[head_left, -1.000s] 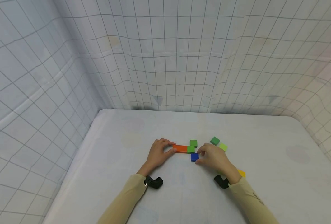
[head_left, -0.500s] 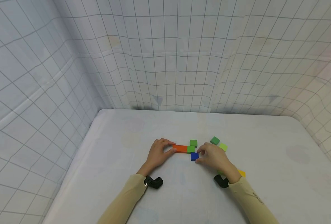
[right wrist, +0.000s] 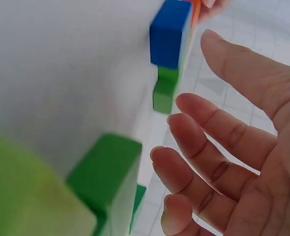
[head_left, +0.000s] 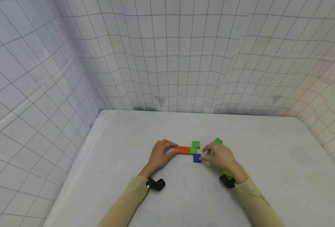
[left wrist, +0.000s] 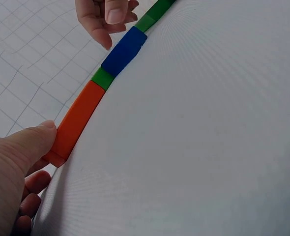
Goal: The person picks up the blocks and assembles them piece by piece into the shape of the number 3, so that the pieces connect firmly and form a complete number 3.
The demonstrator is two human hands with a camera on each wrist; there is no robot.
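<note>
An orange block (head_left: pixel 183 150) lies on the white table with its left end between the thumb and fingers of my left hand (head_left: pixel 159 155). Against its right end sits a green block (head_left: pixel 193 150). Another green block (head_left: pixel 195 144) is just behind, and a blue block (head_left: pixel 197 158) is just in front. My right hand (head_left: pixel 219 156) hovers to the right of the blue block. In the right wrist view the thumb and fingers of my right hand (right wrist: pixel 233 142) are spread apart, with a gap between them and the blue block (right wrist: pixel 170 34).
A dark green block (head_left: pixel 218 141) and a lime one (head_left: pixel 227 146) lie behind my right hand. Under my right wrist are a light green block (head_left: pixel 226 172) and a partly hidden yellow one. Gridded cloth (head_left: pixel 167 63) hangs behind the table (head_left: pixel 127 126).
My right hand has moved slightly right, away from the blue block, and its fingers have come off it. The blue block had shifted slightly back toward the green one. My left hand stays still.
</note>
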